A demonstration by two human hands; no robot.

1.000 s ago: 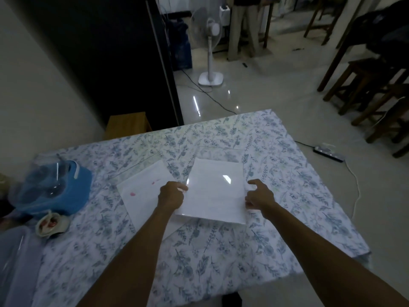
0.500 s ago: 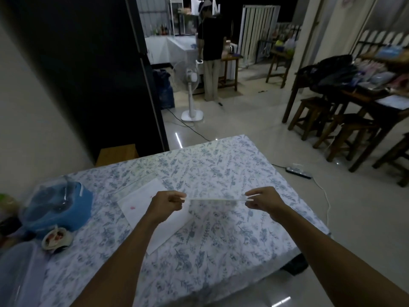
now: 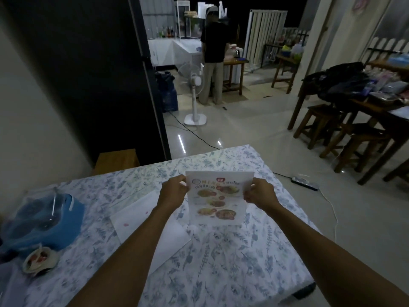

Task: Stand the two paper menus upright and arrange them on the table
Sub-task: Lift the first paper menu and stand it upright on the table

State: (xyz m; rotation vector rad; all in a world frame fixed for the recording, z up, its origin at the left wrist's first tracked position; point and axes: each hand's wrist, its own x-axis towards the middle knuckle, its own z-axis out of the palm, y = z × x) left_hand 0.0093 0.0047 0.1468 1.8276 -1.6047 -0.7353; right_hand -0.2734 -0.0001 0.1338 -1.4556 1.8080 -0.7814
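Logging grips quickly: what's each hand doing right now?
Left hand: closed on the menu's left edge.
Right hand: closed on its right edge.

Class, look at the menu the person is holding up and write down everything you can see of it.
The held menu is a white, glossy-looking sheet printed with a coloured heading and round photos of dishes; the text is too small to read. It stands roughly upright, printed side toward the camera. The left hand and the right hand pinch its side edges near the top. Its lower edge reaches the floral tablecloth; whether it rests on it cannot be told. The second sheet lies flat beside it.
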